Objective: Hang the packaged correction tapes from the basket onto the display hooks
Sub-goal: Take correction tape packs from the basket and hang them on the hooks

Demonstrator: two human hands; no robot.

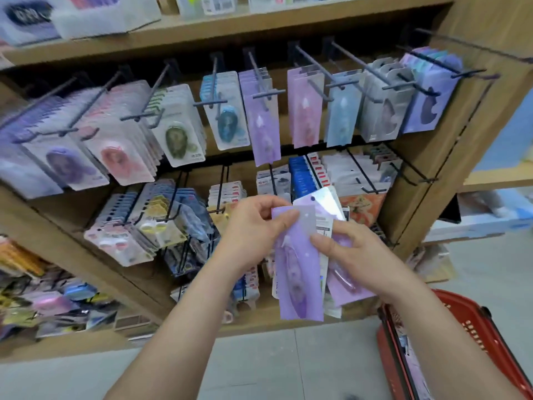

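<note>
My left hand (253,229) pinches the top of a long purple correction tape pack (297,272) held upright in front of the lower shelf. My right hand (360,255) grips a fanned bunch of more packs (326,209) behind it, thumb on the purple pack's right edge. Above, a display hook (261,82) carries matching purple packs (264,128). The red basket (473,321) stands on the floor at the lower right, partly hidden by my right forearm.
Two rows of black hooks on a wooden shelf unit (415,183) hold several kinds of carded tapes: pink packs (305,108), light blue packs (343,111), round dispensers at the left (121,157). Grey floor (259,365) lies below.
</note>
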